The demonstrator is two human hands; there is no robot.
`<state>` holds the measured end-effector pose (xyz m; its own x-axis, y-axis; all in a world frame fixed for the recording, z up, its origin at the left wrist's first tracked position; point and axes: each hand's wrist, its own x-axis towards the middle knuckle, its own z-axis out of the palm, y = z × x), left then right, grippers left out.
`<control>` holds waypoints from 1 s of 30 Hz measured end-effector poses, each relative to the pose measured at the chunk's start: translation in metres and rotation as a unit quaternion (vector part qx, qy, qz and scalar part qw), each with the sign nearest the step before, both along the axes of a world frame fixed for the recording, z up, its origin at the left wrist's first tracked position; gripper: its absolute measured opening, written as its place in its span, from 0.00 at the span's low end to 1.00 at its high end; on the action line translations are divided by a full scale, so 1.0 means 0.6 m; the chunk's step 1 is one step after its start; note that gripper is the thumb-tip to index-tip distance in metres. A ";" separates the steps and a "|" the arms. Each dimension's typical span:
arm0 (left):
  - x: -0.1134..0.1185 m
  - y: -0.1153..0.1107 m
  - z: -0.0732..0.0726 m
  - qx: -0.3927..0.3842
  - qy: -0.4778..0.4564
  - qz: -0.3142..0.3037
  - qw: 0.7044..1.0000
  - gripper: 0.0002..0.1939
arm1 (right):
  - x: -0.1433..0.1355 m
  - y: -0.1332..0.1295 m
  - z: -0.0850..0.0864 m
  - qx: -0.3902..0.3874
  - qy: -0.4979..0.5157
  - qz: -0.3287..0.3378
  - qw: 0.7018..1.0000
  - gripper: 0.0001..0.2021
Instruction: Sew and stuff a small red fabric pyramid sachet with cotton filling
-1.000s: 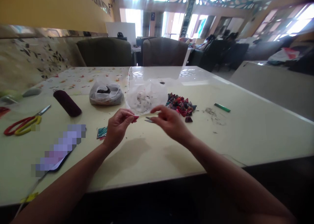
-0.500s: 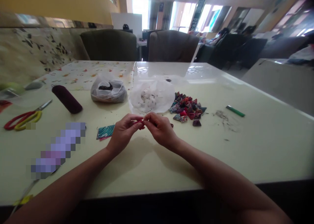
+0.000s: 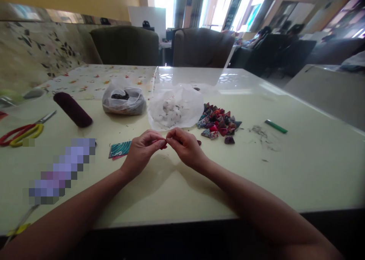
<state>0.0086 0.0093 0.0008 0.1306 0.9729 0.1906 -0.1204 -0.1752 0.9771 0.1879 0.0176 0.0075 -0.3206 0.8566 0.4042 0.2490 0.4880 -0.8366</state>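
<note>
Near the middle of the table, my left hand [image 3: 144,149] pinches a small red cloth piece [image 3: 163,146], mostly hidden by the fingers. My right hand [image 3: 185,146] is closed in a pinch against the left fingertips; what it holds is too small to make out. A teal patterned cloth [image 3: 119,149] lies beside my left hand with a pink edge under it. Behind the hands, white stuffing [image 3: 172,113] with dark bits rests on a white plastic sheet [image 3: 154,113]. A pile of small colourful cloth pieces [image 3: 219,121] sits to the right of the sheet.
On the left are scissors [image 3: 31,132] with red and yellow handles, a dark maroon roll [image 3: 73,110] and a blurred-out purple object [image 3: 64,168]. A white plastic bag [image 3: 124,102] stands behind. To the right lie a green stick-like item [image 3: 275,126] and dark threads [image 3: 261,132].
The view has shifted slightly, so table items sit a little higher, with those on the left further left. My hands remain together at the red piece, with the fingertips slightly changed.
</note>
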 end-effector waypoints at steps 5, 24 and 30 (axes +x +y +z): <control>0.001 0.000 0.003 -0.023 -0.046 0.017 0.999 0.07 | 0.007 0.002 0.006 -0.018 0.044 -0.027 0.999 0.07; 0.001 0.003 0.010 -0.116 -0.122 0.021 0.985 0.10 | 0.013 0.011 0.009 0.111 -0.009 -0.031 0.993 0.06; -0.001 0.005 0.014 -0.156 -0.143 -0.006 0.977 0.11 | 0.012 0.012 0.007 0.108 0.000 -0.022 0.994 0.06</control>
